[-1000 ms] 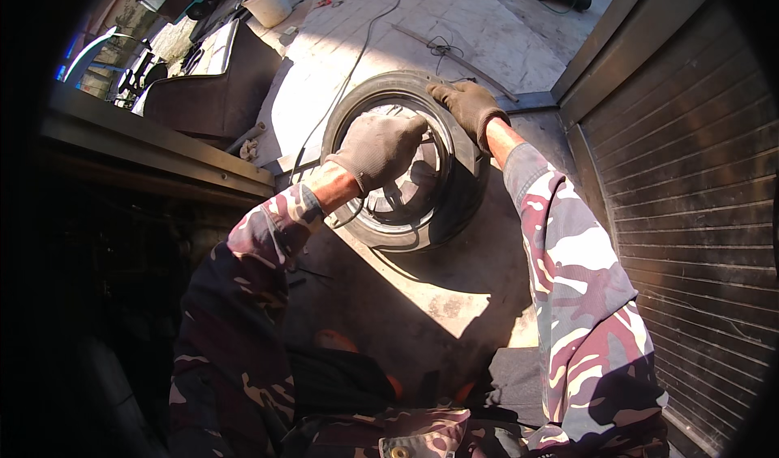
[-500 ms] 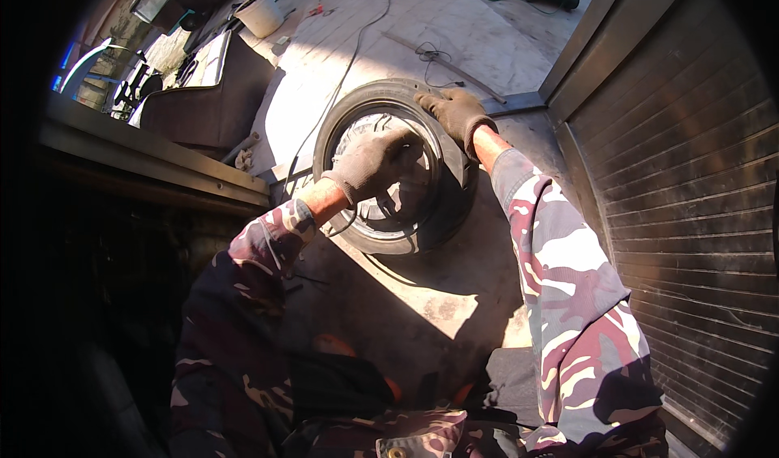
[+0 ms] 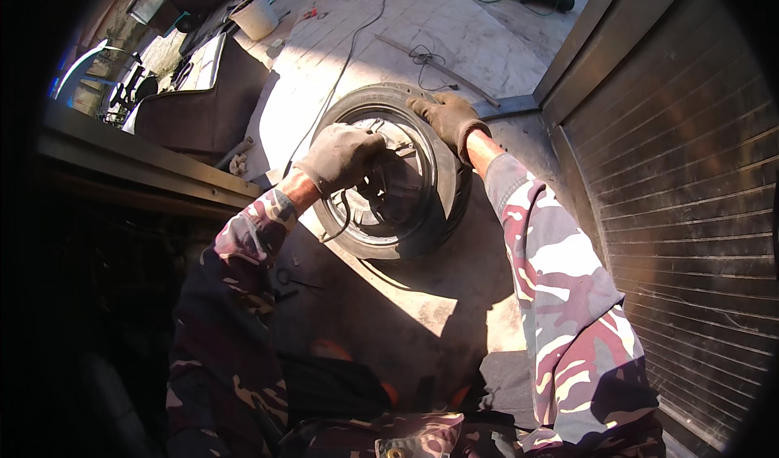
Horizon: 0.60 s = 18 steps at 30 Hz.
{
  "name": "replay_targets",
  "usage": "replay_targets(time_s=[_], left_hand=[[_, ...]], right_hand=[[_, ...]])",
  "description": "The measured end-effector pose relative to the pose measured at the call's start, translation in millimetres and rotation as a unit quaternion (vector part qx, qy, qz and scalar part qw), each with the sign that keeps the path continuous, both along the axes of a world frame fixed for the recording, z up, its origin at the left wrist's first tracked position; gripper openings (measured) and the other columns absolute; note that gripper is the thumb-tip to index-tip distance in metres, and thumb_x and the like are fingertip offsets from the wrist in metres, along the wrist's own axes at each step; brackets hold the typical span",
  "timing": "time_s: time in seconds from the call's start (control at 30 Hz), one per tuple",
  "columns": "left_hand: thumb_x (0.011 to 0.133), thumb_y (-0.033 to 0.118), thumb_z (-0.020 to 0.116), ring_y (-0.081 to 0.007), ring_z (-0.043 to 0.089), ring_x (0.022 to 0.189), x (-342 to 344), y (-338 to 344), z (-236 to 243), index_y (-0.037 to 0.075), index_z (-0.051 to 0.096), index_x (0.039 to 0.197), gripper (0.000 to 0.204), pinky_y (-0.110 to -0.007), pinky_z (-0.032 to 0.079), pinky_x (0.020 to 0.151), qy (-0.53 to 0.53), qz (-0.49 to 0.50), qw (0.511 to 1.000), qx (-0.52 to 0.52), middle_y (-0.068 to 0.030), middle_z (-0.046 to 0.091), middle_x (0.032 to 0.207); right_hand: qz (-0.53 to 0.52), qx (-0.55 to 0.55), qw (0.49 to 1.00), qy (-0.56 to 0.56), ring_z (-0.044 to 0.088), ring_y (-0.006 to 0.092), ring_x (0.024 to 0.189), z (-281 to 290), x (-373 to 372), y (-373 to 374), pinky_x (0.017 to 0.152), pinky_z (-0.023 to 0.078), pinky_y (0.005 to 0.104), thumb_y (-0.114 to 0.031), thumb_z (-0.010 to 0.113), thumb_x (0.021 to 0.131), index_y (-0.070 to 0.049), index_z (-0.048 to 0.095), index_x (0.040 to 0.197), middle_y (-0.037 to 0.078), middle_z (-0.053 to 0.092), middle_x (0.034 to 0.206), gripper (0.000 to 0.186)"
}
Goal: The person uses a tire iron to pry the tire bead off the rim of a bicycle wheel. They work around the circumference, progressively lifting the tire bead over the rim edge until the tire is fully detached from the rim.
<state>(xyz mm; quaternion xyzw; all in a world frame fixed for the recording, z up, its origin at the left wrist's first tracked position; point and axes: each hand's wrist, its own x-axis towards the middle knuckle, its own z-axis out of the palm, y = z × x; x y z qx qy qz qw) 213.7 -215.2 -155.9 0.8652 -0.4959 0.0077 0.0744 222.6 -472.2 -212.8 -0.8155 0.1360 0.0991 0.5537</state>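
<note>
A black-tyred wheel [image 3: 406,247] lies with its hub side up on the floor, in front of me. My gloved left hand [image 3: 345,158] is closed over the upper left of the hub [image 3: 402,186]; what its fingers hold, if anything, is hidden. A dark cable [image 3: 347,219] curves out from beneath this hand across the rim. On the tyre's upper right, my gloved right hand [image 3: 450,121] grips the edge, its fingers over the sidewall. Shade covers part of the hub, so its details are hard to make out.
A ribbed dark metal door panel [image 3: 690,215] stands at the right, with a metal frame rail [image 3: 154,166] at the left. Beyond are a white bucket [image 3: 256,17], a long thin bar [image 3: 438,68] and loose cables [image 3: 355,52]. Small tools [image 3: 292,283] lie in shade.
My left hand has shifted a little left across the hub, uncovering more of its middle. My right hand stays on the tyre. The view has moved slightly.
</note>
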Motion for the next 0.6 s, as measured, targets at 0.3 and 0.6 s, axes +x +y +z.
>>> replay_targets(time_s=[0.3, 0.6], left_hand=[[0.093, 0.013, 0.079, -0.0295, 0.078, 0.089, -10, 14, -4, 0.006, 0.076, 0.112, 0.021, -0.038, 0.062, 0.081, 0.171, 0.095, 0.973, -0.119, -0.0130, 0.078, 0.096], [0.105, 0.006, 0.068, -0.0121, 0.075, 0.093, -31, 98, -20, -0.002, 0.076, 0.122, 0.020, -0.029, 0.062, 0.082, 0.270, 0.272, 0.890, -0.249, -0.0074, 0.079, 0.100]], right_hand=[[-0.002, -0.038, 0.999, -0.037, 0.071, 0.0314, 0.123, -7, 2, 1, 0.108, 0.051, 0.0371, -0.057, 0.075, 0.099, 0.006, 0.071, 0.137, 0.023, 0.075, 0.134, 0.074], [0.044, -0.082, 0.996, -0.006, 0.071, 0.0286, 0.125, -30, 36, -5, 0.108, 0.052, 0.0350, -0.052, 0.068, 0.105, -0.005, 0.072, 0.142, 0.017, 0.073, 0.141, 0.060]])
